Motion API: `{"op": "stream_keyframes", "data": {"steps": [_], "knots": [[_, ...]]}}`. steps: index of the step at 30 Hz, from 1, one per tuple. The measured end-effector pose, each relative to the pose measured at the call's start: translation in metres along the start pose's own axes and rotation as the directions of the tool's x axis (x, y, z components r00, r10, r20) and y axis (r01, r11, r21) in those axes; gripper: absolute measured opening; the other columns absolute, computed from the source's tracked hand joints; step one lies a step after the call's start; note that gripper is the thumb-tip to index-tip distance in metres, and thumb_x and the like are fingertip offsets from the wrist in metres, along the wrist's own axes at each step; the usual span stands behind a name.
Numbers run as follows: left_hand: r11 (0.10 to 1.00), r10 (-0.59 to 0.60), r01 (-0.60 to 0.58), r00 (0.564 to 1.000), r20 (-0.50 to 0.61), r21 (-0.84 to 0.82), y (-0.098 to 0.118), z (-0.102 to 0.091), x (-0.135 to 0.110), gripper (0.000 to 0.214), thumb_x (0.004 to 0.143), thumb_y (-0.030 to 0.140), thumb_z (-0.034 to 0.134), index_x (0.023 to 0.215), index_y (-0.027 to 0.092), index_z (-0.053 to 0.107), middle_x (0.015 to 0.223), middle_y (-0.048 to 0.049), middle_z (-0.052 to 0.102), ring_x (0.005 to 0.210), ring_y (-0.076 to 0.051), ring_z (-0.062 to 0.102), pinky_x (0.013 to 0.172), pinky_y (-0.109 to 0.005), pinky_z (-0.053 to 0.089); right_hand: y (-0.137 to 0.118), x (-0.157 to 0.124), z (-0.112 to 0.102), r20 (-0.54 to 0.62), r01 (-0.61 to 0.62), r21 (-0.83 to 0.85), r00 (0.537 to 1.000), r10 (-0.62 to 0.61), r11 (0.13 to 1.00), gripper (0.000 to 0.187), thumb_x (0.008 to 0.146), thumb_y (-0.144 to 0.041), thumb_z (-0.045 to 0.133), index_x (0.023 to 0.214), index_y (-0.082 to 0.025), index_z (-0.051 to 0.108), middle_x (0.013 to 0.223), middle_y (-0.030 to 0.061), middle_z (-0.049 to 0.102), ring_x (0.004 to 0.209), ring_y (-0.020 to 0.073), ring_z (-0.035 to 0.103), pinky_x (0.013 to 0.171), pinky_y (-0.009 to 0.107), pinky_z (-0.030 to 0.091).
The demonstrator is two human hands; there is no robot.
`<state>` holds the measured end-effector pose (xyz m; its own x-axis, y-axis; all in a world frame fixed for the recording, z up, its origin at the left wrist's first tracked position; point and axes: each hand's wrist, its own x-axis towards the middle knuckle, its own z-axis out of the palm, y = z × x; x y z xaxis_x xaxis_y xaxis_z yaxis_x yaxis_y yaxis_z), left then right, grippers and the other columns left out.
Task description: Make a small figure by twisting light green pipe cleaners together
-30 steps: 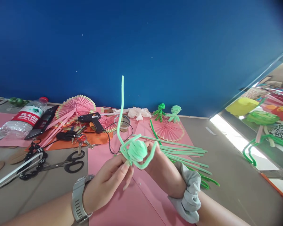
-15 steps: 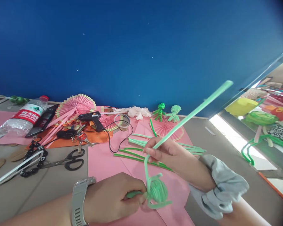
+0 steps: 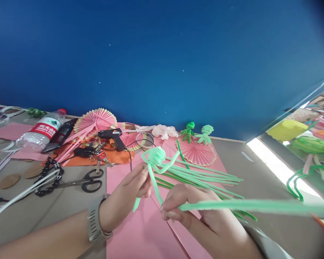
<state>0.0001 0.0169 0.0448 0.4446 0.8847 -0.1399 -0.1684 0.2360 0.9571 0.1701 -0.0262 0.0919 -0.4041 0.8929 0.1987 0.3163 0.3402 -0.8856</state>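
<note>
My left hand [image 3: 136,183] pinches a small light green pipe-cleaner figure [image 3: 156,156] just under its wound ball, which now points up. A short bent arm sticks out to the right of the ball, and a green end hangs below my fingers. From the figure a long light green pipe cleaner [image 3: 232,205] runs down into my right hand [image 3: 197,212]. Thumb and fingers are closed on it, and its free end stretches off to the right, blurred. Behind my hands lie loose light and dark green pipe cleaners [image 3: 205,175] on pink paper [image 3: 140,230].
At the back stand two finished green figures [image 3: 204,134] beside a pink paper fan [image 3: 199,154]. To the left are a glue gun [image 3: 113,137], keys [image 3: 101,156], black scissors [image 3: 90,181], a beaded bracelet [image 3: 47,180] and a water bottle [image 3: 43,131]. A blue panel [image 3: 162,64] rises behind.
My left hand has lifted and turned the figure, so its ball moved up and left. My right hand has swung the long pipe cleaner from upward to nearly level, pointing right.
</note>
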Motion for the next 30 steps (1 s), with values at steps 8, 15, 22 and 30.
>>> {"op": "stream_keyframes", "data": {"steps": [8, 15, 22, 30], "knots": [[0.972, 0.15, -0.143, 0.988, 0.026, -0.186, 0.013, -0.006, -0.007, 0.026, 0.091, 0.035, 0.035, 0.074, 0.019, 0.046, 0.061, 0.0051, 0.028, 0.054, -0.008, 0.025, 0.056, -0.019, 0.032, 0.029, 0.02, -0.018, 0.026, -0.199, 0.412, 0.978, 0.207, 0.889, 0.025, 0.084, -0.036, 0.052, 0.068, -0.016, 0.054, 0.056, -0.0014, 0.054, 0.051, 0.0091, 0.049, 0.052, 0.023, 0.04], [0.896, 0.013, -0.219, 0.882, 0.471, 0.386, 0.029, -0.004, -0.015, 0.026, 0.091, 0.031, 0.029, 0.08, 0.021, 0.05, 0.065, 0.0015, 0.042, 0.055, -0.011, 0.037, 0.053, -0.021, 0.034, 0.062, 0.026, -0.022, 0.086, -0.322, 0.501, 0.942, 0.324, 0.803, 0.024, 0.08, -0.039, 0.056, 0.07, -0.017, 0.054, 0.055, -0.0036, 0.052, 0.048, 0.0084, 0.046, 0.045, 0.022, 0.036], [0.356, -0.2, -0.606, 0.694, 0.692, 0.711, 0.015, 0.009, -0.019, 0.016, 0.083, 0.023, 0.045, 0.072, 0.022, 0.056, 0.053, 0.0011, 0.054, 0.043, -0.014, 0.046, 0.04, -0.025, 0.022, 0.054, 0.027, -0.012, 0.33, -0.481, 0.324, 0.865, 0.379, 0.815, 0.018, 0.074, -0.031, 0.064, 0.071, -0.016, 0.055, 0.06, -0.0012, 0.061, 0.055, 0.0106, 0.057, 0.057, 0.025, 0.046], [0.742, -0.316, -0.063, 0.846, 0.43, 0.668, -0.015, 0.004, -0.013, 0.026, 0.084, 0.017, 0.032, 0.069, 0.02, 0.053, 0.053, 0.0033, 0.05, 0.052, -0.012, 0.05, 0.05, -0.021, 0.036, 0.013, 0.007, 0.001, 0.008, -0.231, -0.155, 0.972, 0.235, 0.96, 0.01, 0.083, -0.022, 0.052, 0.076, -0.023, 0.059, 0.071, -0.0007, 0.063, 0.065, 0.0146, 0.059, 0.057, 0.026, 0.045]]}}
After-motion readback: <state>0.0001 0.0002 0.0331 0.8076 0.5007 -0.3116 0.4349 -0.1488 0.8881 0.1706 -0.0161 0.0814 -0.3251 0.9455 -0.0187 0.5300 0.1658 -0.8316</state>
